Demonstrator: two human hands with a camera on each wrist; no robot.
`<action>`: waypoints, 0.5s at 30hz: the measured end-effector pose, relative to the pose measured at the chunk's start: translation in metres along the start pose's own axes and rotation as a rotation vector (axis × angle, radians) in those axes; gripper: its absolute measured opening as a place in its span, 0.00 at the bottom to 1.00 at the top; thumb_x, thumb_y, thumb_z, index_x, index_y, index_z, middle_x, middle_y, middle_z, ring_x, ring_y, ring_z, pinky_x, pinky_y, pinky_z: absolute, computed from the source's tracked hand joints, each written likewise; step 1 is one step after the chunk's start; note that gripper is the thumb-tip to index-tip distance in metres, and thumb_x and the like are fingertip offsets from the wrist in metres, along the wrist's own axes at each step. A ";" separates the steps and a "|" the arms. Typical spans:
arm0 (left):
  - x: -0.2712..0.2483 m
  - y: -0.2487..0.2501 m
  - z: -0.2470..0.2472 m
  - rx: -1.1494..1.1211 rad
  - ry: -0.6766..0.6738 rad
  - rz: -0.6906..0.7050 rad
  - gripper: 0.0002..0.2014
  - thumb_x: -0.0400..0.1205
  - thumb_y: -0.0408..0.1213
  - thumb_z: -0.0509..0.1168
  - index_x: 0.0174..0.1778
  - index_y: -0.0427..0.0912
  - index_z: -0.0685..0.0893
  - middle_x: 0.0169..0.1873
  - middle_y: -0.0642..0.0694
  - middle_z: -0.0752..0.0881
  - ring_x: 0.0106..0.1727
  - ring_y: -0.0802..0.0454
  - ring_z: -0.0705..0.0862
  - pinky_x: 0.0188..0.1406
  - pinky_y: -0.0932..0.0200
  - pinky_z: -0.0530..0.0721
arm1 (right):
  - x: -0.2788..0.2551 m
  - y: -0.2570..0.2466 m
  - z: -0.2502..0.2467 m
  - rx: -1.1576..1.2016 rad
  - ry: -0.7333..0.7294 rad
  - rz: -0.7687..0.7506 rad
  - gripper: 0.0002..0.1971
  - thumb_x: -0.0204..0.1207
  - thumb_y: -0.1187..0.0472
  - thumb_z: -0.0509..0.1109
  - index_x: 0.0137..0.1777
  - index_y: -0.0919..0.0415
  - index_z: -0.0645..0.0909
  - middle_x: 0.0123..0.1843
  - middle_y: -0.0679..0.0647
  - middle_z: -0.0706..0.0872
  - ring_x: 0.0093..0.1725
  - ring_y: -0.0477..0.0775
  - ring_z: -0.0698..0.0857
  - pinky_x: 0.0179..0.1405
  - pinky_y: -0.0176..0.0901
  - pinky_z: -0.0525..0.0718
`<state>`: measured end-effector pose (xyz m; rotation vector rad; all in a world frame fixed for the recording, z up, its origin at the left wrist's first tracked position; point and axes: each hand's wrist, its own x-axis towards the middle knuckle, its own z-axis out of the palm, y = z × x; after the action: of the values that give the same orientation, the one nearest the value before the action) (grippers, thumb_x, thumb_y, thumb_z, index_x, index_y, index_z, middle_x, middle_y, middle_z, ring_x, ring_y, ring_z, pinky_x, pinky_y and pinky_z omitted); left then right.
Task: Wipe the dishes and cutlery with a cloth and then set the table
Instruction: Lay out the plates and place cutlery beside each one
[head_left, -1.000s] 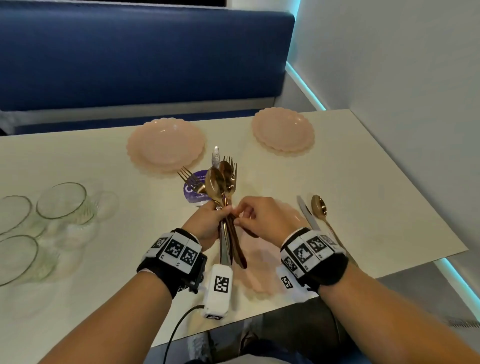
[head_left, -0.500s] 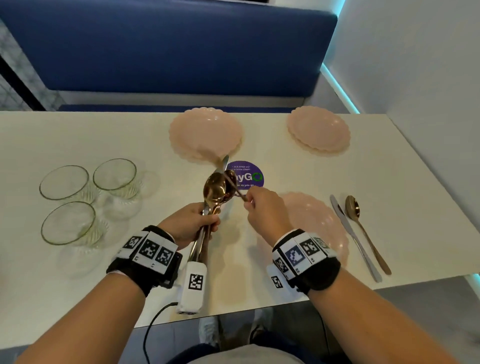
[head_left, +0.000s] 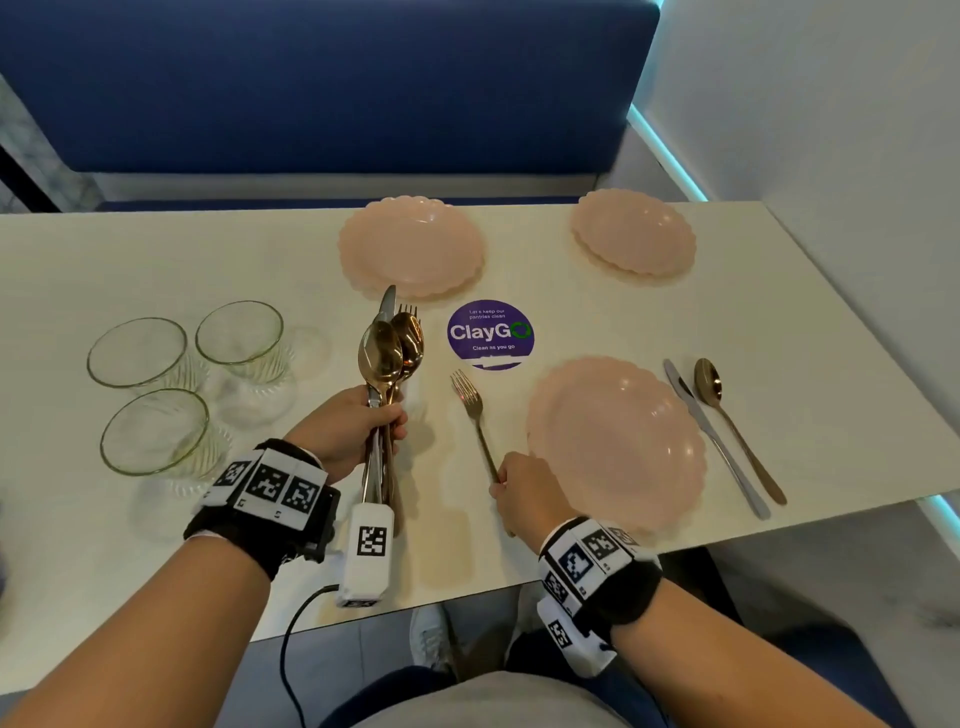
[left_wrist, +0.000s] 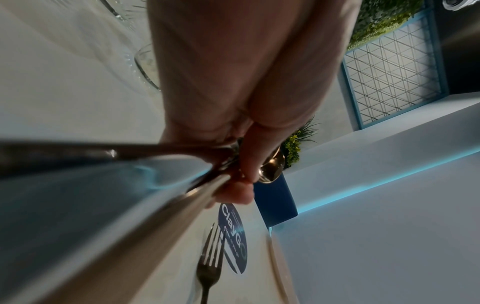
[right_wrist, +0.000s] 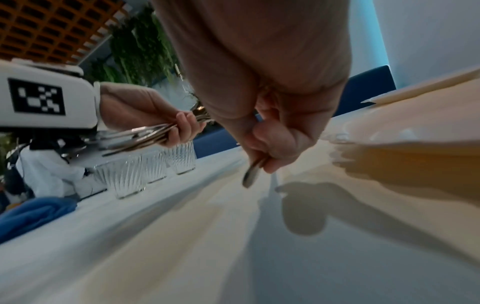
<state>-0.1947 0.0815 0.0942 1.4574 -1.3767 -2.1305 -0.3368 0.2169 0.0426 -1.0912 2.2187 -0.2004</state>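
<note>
While the table is being set, three ribbed glasses (head_left: 192, 374) are seen at far left, grouped close, w/ a blue cloth (right_wrist: 31, 214) lying beside them per the right-wrist view. Next, the left hand (head_left: 348, 431) is curled tight round a bundle of cutlery (head_left: 387, 374), held up off the table (head_left: 130, 545): two gold spoons, one knife tip and one fork's tines can be counted, tho more may be hidden in the fist. Just right of it, a single fork (head_left: 475, 421) is pinched near its handle end by the right hand (head_left: 524, 499), tines pointing away, beside the near pink plate (head_left: 618, 447). For a good result, the fork should probably be lowered flat, parallel to the plate's left edge, close but not touching, then let go w/o dragging. Pink plates total three: one near, two at the far edge. At far right, one knife (head_left: 711, 436) and one spoon (head_left: 737, 426) are laid side by side, right of the near plate. One purple sticker (head_left: 491, 335) is stuck mid-table.
</note>
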 end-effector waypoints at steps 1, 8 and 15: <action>0.000 -0.001 0.000 0.005 -0.002 -0.004 0.07 0.85 0.27 0.54 0.46 0.39 0.76 0.33 0.44 0.78 0.34 0.51 0.78 0.38 0.57 0.78 | -0.001 0.002 0.004 -0.060 -0.006 -0.002 0.07 0.81 0.65 0.61 0.54 0.67 0.76 0.54 0.62 0.85 0.48 0.60 0.85 0.47 0.49 0.83; -0.003 -0.007 0.004 0.018 -0.036 -0.005 0.07 0.85 0.27 0.55 0.46 0.39 0.76 0.33 0.43 0.77 0.34 0.51 0.77 0.37 0.57 0.78 | -0.005 0.009 0.014 -0.260 0.072 -0.041 0.11 0.83 0.60 0.57 0.61 0.65 0.72 0.60 0.60 0.81 0.57 0.57 0.83 0.48 0.41 0.77; -0.002 -0.008 0.009 0.037 -0.065 0.015 0.05 0.85 0.27 0.55 0.47 0.38 0.75 0.33 0.44 0.78 0.34 0.51 0.78 0.37 0.57 0.78 | -0.008 0.014 0.012 -0.292 0.067 -0.055 0.10 0.83 0.65 0.55 0.61 0.66 0.72 0.60 0.61 0.83 0.58 0.59 0.83 0.48 0.44 0.78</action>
<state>-0.1985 0.0924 0.0893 1.3983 -1.4518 -2.1725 -0.3347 0.2336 0.0320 -1.3177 2.3305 0.0681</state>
